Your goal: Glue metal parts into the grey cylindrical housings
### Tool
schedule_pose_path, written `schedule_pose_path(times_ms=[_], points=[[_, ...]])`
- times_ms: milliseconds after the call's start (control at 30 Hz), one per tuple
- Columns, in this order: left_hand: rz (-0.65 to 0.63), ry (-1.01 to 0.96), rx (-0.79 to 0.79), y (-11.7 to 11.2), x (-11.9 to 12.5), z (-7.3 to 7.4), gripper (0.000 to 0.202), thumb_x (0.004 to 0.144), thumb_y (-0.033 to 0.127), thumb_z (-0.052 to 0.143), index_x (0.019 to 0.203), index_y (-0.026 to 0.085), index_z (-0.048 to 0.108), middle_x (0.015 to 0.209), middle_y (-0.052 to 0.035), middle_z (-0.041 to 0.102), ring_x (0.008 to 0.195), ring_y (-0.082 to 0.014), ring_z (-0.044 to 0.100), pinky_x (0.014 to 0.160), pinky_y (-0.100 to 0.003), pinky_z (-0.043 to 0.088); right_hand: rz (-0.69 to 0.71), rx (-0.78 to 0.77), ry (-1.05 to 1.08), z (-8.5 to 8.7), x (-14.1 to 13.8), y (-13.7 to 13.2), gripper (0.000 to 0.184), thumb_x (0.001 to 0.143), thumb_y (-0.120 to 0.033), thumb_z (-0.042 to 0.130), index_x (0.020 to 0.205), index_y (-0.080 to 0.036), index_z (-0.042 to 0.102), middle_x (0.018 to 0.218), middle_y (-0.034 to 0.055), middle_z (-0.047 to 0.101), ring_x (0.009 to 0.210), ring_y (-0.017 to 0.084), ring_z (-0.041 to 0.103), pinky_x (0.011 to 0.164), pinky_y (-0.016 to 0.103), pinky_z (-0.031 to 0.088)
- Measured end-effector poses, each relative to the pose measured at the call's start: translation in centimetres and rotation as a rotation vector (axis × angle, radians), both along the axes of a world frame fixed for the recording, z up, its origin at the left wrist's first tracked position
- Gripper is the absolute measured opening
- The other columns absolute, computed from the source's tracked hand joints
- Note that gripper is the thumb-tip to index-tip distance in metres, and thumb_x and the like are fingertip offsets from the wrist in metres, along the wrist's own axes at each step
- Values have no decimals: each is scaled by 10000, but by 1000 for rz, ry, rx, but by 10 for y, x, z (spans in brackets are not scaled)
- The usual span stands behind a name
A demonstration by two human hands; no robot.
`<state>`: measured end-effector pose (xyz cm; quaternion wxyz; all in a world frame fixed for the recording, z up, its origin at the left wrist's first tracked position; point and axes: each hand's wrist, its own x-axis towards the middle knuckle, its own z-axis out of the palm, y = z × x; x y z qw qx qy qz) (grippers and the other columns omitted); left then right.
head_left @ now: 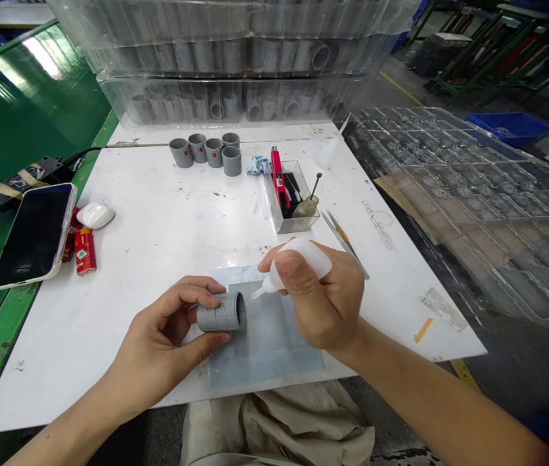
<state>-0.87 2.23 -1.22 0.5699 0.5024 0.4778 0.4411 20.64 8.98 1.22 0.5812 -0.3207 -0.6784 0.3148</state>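
A grey cylindrical sleeve (219, 313) lies sideways in my left hand (172, 330), its open end facing right. My left fingers are on top of it and the thumb is below. My right hand (325, 298) is wrapped around a white squeeze bottle (311, 255). The bottle's thin nozzle points down and left, close to the sleeve's open rim; whether the tip touches it I cannot tell. Beneath both hands a bluish sheet (274, 366) covers the front of the white table (158, 226).
Several grey sleeves (213, 153) stand farther back. A clear box (294, 223) holds a red cutter (280, 178) and a small bottle (306, 207); tweezers (345, 239) lie beside it. At left are a phone (34, 233) and red lighter-like object (85, 251). Stacked clear trays (235, 103) stand behind.
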Motion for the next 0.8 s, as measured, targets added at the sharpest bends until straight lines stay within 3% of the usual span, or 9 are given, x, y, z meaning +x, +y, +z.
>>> schedule_pose_path(times_ms=[367, 633, 800], points=[[15, -34, 1, -1, 0, -1, 302, 847, 142, 870, 1073, 284, 728, 1262, -49, 646, 1119, -157, 631, 886, -157, 570, -23, -13, 14, 0, 1, 0, 549, 1189, -430, 650, 685, -213, 668, 643, -5, 556, 536, 211, 529, 500, 338, 379], [-1, -28, -17, 0, -2, 2, 324, 863, 164, 867, 1110, 329, 739, 1247, -14, 660, 1162, -139, 628, 955, -140, 557, -15, -22, 27, 1, 0, -1, 460, 1132, -292, 640, 678, -215, 655, 629, -19, 538, 530, 201, 518, 504, 336, 360], [30, -25, -63, 0, -1, 5, 325, 837, 209, 896, 1109, 325, 759, 1217, -21, 672, 1009, -149, 682, 829, -168, 604, -31, -22, 22, 1, 1, 0, 498, 1154, -347, 658, 673, -220, 659, 629, -17, 538, 528, 204, 518, 501, 334, 363]])
